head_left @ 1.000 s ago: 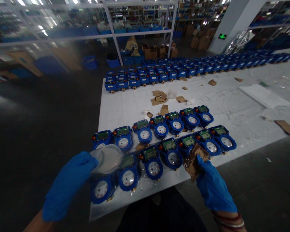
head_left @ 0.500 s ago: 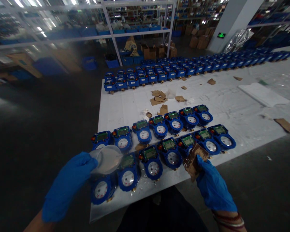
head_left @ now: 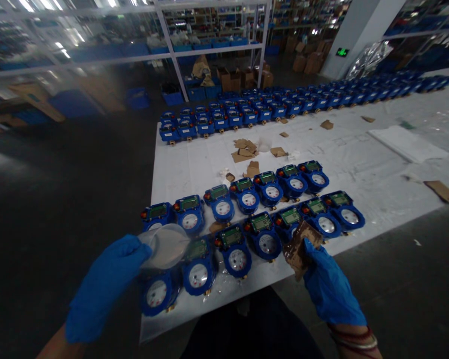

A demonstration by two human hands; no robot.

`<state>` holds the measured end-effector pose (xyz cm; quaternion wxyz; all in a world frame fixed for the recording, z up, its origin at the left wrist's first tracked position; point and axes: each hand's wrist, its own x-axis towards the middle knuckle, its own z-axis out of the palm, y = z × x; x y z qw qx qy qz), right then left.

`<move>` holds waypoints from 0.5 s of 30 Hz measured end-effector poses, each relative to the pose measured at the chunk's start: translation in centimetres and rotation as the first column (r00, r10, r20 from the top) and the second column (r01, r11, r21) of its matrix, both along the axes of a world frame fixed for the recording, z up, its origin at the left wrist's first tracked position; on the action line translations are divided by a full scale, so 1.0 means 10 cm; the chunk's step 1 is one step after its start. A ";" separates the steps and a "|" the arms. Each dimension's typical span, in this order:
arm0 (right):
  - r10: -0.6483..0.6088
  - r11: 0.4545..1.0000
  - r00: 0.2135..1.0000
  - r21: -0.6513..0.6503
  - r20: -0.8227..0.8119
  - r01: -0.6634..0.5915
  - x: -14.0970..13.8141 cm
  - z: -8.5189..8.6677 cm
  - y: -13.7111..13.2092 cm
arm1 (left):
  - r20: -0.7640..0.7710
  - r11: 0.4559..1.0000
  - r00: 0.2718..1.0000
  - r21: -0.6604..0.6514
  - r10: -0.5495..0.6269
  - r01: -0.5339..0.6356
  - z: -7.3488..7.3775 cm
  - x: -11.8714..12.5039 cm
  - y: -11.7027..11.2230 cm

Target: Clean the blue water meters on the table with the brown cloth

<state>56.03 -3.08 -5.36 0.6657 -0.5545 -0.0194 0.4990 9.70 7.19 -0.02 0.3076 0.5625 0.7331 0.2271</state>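
My left hand, in a blue glove, pinches the rim of a translucent plastic cup tilted above the near-left meters. My right hand, gloved too, grips a piece of cardboard with dark, wet-looking smears on it. It hangs over the front row and partly covers one meter. Two rows of blue water meters with round dials and green display boards stand on the white-covered table; a front-row meter and a back-row meter show plainly. The cup hides parts of the leftmost ones.
Torn cardboard scraps and another clear cup lie mid-table. A long block of blue meters lines the far edge. White sheets and a cardboard strip lie to the right. Metal shelving stands behind.
Almost nothing differs. The view has shifted very slightly, while both hands keep hold of the cup and the cardboard in the same places.
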 end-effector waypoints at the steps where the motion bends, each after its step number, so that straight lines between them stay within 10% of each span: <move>1: 0.002 1.000 1.000 0.004 0.005 -0.002 0.00 -0.01 0.00 | -0.005 1.000 1.000 0.004 -0.004 0.004 -0.01 -0.02 0.00; 15: 0.006 0.998 0.999 0.057 -0.048 -0.004 -0.02 0.04 0.03 | -0.033 0.999 0.999 0.021 -0.032 0.033 0.04 0.00 -0.02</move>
